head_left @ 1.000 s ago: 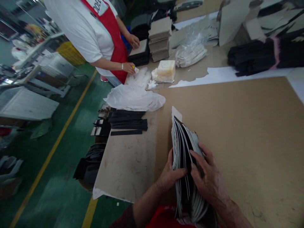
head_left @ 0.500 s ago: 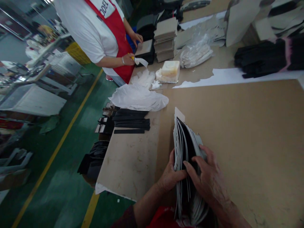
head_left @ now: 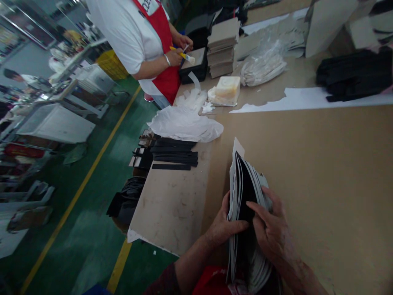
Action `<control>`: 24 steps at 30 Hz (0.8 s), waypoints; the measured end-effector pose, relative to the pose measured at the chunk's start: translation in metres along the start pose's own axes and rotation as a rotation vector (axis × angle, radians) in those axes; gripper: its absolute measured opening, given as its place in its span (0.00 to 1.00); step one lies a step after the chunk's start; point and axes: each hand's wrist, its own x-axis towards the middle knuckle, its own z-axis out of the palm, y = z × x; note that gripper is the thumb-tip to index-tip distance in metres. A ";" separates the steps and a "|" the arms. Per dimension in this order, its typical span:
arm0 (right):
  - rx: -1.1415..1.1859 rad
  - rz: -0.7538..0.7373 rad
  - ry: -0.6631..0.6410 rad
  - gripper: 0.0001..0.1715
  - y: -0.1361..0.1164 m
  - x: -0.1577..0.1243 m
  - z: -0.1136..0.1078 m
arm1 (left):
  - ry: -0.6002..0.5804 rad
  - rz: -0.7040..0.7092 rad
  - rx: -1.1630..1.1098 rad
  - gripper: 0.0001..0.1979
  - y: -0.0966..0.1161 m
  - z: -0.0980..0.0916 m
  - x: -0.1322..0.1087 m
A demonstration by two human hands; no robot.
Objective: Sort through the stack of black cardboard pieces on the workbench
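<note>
A thick stack of thin sheets [head_left: 242, 180], black on one face with pale edges, stands on edge at the near side of the table. My left hand [head_left: 225, 225] is wrapped round its left side, the thumb lying across the black face of a sheet. On the other side my right hand [head_left: 270, 221] grips the right part of the stack, its index finger touching the black face. Between the two hands the stack is parted, so one black face shows. The fingers behind the sheets are hidden.
Black strips [head_left: 175, 153] and a white plastic bag [head_left: 187, 125] lie at the table's left. Beyond are a yellowish block [head_left: 225, 91], stacked boards [head_left: 222, 47] and a black bundle [head_left: 353, 76]. A co-worker in a red apron [head_left: 159, 37] holds a brush [head_left: 186, 56].
My right thumb has drawn back from the left thumb, and the gap in the stack looks wider. The view has shifted slightly. The co-worker's hands have come together near the brush.
</note>
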 end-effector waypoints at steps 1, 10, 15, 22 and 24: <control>-0.005 -0.017 -0.009 0.16 0.000 0.000 0.000 | -0.013 0.000 -0.016 0.55 0.000 -0.001 0.000; -0.075 0.053 -0.083 0.17 -0.007 0.006 0.001 | -0.114 -0.001 -0.042 0.53 -0.007 -0.012 0.003; -0.079 0.063 -0.079 0.16 -0.006 0.006 0.001 | -0.144 -0.017 -0.103 0.51 -0.012 -0.015 0.004; -0.095 0.042 -0.055 0.16 -0.005 0.006 0.002 | -0.082 0.018 -0.137 0.45 -0.011 -0.010 0.000; -0.097 0.032 -0.041 0.16 -0.004 0.005 0.003 | -0.056 0.022 -0.125 0.45 -0.011 -0.011 0.000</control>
